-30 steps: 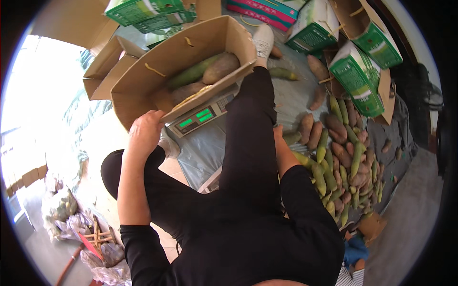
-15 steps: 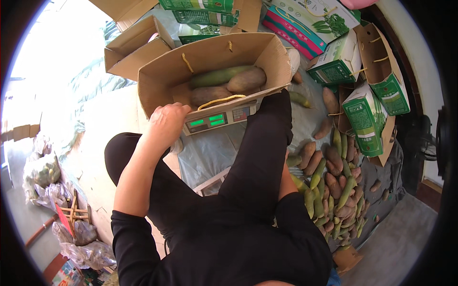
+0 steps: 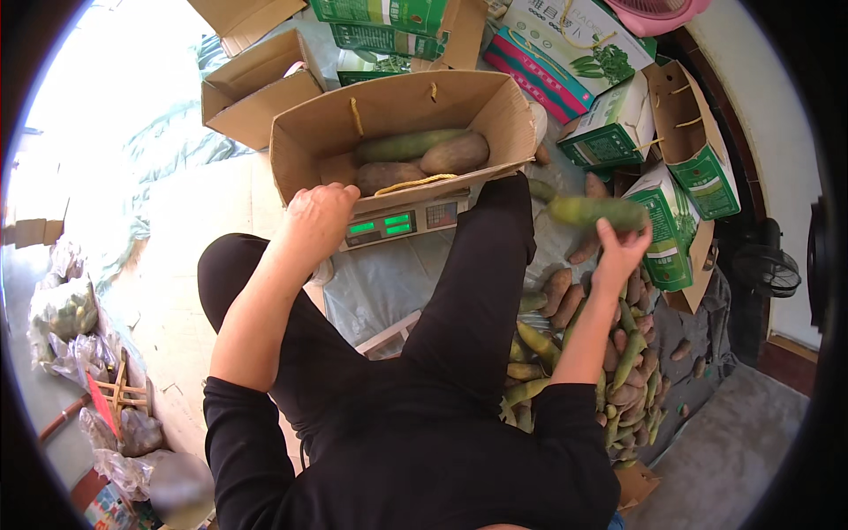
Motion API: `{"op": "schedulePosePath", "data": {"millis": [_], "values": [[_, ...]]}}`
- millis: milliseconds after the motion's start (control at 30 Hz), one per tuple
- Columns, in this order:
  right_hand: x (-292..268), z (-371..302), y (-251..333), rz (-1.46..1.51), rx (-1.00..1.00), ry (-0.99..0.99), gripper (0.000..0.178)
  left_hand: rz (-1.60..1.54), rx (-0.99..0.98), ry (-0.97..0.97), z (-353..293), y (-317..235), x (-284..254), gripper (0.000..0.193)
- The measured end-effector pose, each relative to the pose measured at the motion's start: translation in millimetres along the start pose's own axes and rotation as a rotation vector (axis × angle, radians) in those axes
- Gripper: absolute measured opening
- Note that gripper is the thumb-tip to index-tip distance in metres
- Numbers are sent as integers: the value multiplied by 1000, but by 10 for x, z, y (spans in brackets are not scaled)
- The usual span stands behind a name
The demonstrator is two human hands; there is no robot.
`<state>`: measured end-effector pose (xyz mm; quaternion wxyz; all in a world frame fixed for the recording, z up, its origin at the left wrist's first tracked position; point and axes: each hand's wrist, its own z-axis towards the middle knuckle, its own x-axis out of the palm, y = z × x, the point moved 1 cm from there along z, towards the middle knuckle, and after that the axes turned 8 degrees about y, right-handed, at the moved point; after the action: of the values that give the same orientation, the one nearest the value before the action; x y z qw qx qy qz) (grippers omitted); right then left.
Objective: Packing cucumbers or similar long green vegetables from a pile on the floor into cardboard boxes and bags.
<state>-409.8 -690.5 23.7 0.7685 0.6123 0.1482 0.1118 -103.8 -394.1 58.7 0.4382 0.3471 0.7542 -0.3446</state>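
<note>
My left hand [image 3: 320, 216] is closed over the near left edge of an open cardboard box [image 3: 305, 146]. Inside lie a long green radish [image 3: 406, 144] and two brownish, potato-like roots [image 3: 455, 154]. The box rests on a weighing scale [image 3: 386, 226] with lit green displays. Out to the right of my knee, my right hand [image 3: 623, 252] holds up another green radish [image 3: 596, 213], gripped near its right end. Below that hand spreads a heap of green radishes [image 3: 629, 353] and brown roots [image 3: 556, 291], partly hidden by my forearm.
Green-and-white cartons [image 3: 676, 221] stand open at the right, near a small black fan [image 3: 767, 269]. More cardboard boxes [image 3: 261, 84] crowd the far side. A pink fan [image 3: 658, 11] shows at the top edge. Filled plastic bags [image 3: 71, 309] lie at the left.
My right hand has come up from beside my right thigh, lifting a green radish. My left hand stays on the box edge. The view has shifted slightly.
</note>
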Motion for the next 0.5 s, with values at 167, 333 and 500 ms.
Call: {"op": "schedulePosePath", "data": {"millis": [167,333,500], "values": [[564,313,966,86,-214,68,74,14,1,-4,-7,47,58,15],[1287,352,1351,244,-355,344,75,37,17,-23,-41,51,36,11],[2032,283,1212,118,-354,616,75,66,25,-39,-77,87,57,12]]}}
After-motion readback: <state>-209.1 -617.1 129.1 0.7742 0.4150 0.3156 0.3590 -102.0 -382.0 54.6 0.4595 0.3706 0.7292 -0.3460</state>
